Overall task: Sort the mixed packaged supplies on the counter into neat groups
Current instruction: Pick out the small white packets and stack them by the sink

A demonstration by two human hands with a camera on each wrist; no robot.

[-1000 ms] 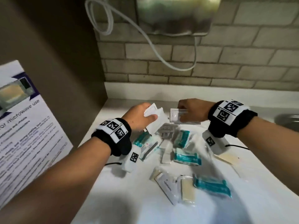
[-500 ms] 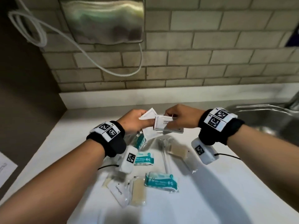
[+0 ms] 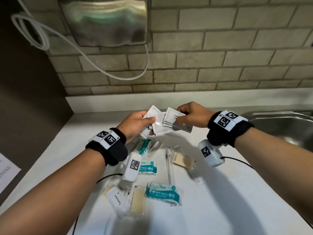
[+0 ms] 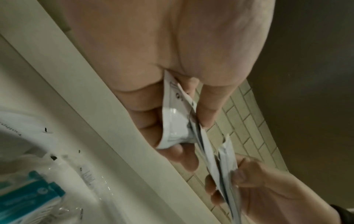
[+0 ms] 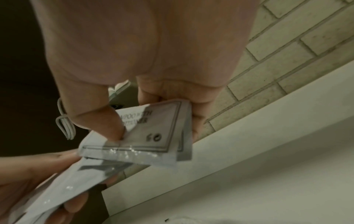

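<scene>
Sachets point(image 3: 156, 123) fanned in left hand point(image 3: 137, 123), more pinched in right hand point(image 3: 189, 116); slick, could slip onto bench point(image 3: 220, 192) pile.

White sachets point(image 3: 172, 118), dark line border; teal-white wipes packs point(image 3: 163, 194); beige brick-pattern tiles point(image 3: 220, 56).

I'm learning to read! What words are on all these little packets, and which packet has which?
"MINI WIPES": nearest teal wipes pack.
"WIPES": teal wipes pack beside the left wrist; the rest is hidden.
"Toothpaste": white packet.
"SHA..." and "CO...": white shampoo sachet in the right hand; the thumb covers the rest.
Sachets in the left hand: print too blurred.
</scene>
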